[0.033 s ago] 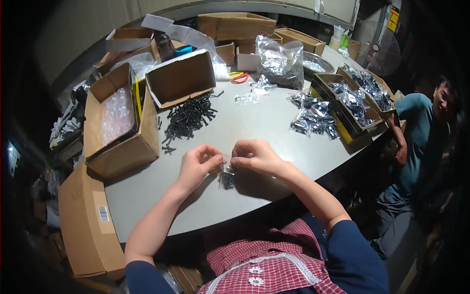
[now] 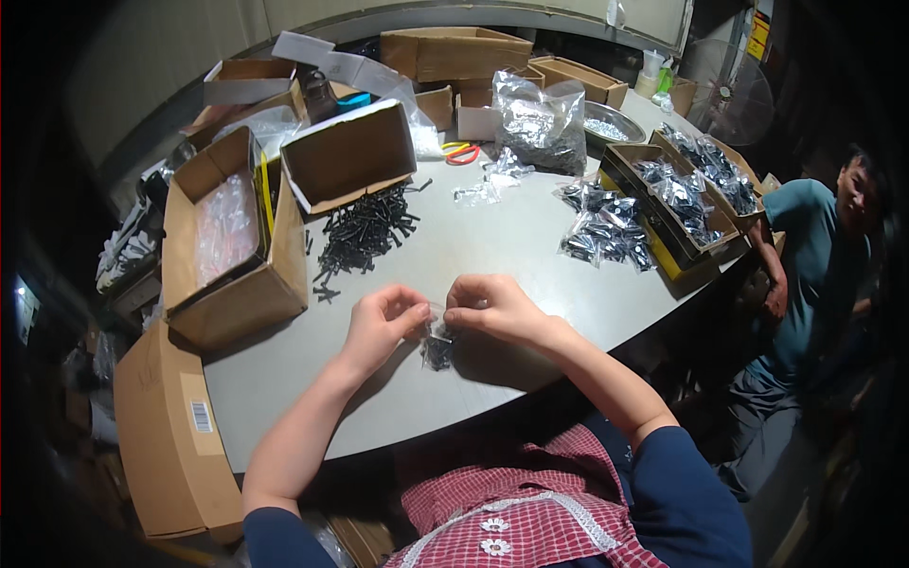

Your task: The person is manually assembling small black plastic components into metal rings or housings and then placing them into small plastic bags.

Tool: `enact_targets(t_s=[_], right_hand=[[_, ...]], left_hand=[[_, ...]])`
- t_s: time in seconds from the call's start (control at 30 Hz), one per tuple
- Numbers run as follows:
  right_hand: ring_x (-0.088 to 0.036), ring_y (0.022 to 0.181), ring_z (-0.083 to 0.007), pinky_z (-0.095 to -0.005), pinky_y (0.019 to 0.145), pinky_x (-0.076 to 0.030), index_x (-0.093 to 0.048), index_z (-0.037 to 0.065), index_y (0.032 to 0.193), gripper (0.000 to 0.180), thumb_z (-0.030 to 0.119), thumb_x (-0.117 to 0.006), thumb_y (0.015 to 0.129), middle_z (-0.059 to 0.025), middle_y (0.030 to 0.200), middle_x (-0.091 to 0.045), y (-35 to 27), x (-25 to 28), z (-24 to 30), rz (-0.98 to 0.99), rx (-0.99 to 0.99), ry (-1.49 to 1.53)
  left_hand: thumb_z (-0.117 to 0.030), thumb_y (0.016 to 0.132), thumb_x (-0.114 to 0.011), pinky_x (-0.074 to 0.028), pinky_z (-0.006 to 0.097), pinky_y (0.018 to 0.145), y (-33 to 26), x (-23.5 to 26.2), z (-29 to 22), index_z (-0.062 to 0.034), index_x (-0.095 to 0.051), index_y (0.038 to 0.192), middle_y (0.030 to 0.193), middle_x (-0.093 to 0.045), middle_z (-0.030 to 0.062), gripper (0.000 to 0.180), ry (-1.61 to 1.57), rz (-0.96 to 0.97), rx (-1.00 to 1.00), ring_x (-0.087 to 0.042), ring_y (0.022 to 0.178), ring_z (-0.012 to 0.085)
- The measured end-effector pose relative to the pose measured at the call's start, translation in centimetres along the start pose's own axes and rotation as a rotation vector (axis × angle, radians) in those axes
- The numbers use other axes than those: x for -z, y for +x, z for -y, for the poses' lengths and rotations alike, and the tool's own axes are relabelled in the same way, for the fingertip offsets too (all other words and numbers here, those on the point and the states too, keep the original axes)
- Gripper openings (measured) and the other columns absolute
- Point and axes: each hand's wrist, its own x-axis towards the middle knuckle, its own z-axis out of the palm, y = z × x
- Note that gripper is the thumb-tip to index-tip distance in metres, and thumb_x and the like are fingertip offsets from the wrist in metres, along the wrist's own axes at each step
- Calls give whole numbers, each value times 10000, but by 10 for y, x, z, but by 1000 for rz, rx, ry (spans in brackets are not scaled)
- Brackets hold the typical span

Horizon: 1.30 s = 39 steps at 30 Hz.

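Near the table's front edge, my left hand (image 2: 386,322) and my right hand (image 2: 492,308) pinch the top of a small clear plastic bag (image 2: 437,352) from either side. Dark pieces show in the lower part of the bag, which hangs below my fingertips. Beyond my left hand lies a loose pile of black screws (image 2: 365,227), spilling from the mouth of a tipped cardboard box (image 2: 348,151). Farther off to the right, a heap of filled clear bags (image 2: 606,224) rests on the table (image 2: 473,232).
At left stands a cardboard box (image 2: 237,308) of clear bags. Open boxes (image 2: 663,248) of filled bags stand at right. A large plastic bag (image 2: 540,128), a metal bowl (image 2: 632,142) and red-and-yellow-handled scissors (image 2: 462,153) lie at the back. A person (image 2: 814,256) is on the right.
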Motion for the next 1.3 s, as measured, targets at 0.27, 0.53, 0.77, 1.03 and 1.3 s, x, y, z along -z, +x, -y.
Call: enact_targets(t_s=[0.27, 0.53, 0.77, 1.03, 1.3], right_hand=[[-674, 788, -223, -365, 718, -528, -679, 26, 1051, 252, 260, -709, 964, -118, 862, -717, 5, -20, -9, 49, 91, -44], [-682, 798, -314, -420, 724, -530, -670, 4, 994, 218, 210, -672, 922, -179, 869, -701, -1, -23, -6, -7, 209, -79], [-674, 745, -415, -484, 687, -529, -654, -24, 905, 275, 248, -651, 872, -232, 783, -675, -9, -28, 1, -50, 327, -205], [-654, 701, -365, -444, 658, -515, -649, -20, 914, 301, 280, -651, 899, -211, 775, -660, -23, -15, -2, 45, 137, -221], [-644, 591, -230, -396, 573, -500, -676, -19, 806, 263, 239, -668, 852, -120, 637, -638, -33, -12, -3, 136, 75, 68]], left_hand=[[-46, 932, -686, -517, 236, 662, 1, 3, -2, -3, -679, 918, 827, -704, 32, 46, 131, -39, -63, -652, 739, 83], [-47, 917, -684, -497, 232, 678, -5, -6, -13, 7, -688, 877, 798, -694, 13, 68, 297, -57, -129, -629, 726, 63], [-33, 885, -681, -497, 241, 671, -10, -11, -10, 2, -678, 845, 773, -696, 23, 53, 274, -87, -199, -635, 731, 72], [-20, 911, -662, -500, 224, 633, -6, -8, -3, -4, -645, 845, 781, -686, 20, 70, 123, -58, -92, -623, 723, 65], [-33, 936, -668, -539, 240, 648, -9, -18, -7, -3, -660, 891, 831, -707, 45, 55, 50, -25, -38, -662, 747, 95]])
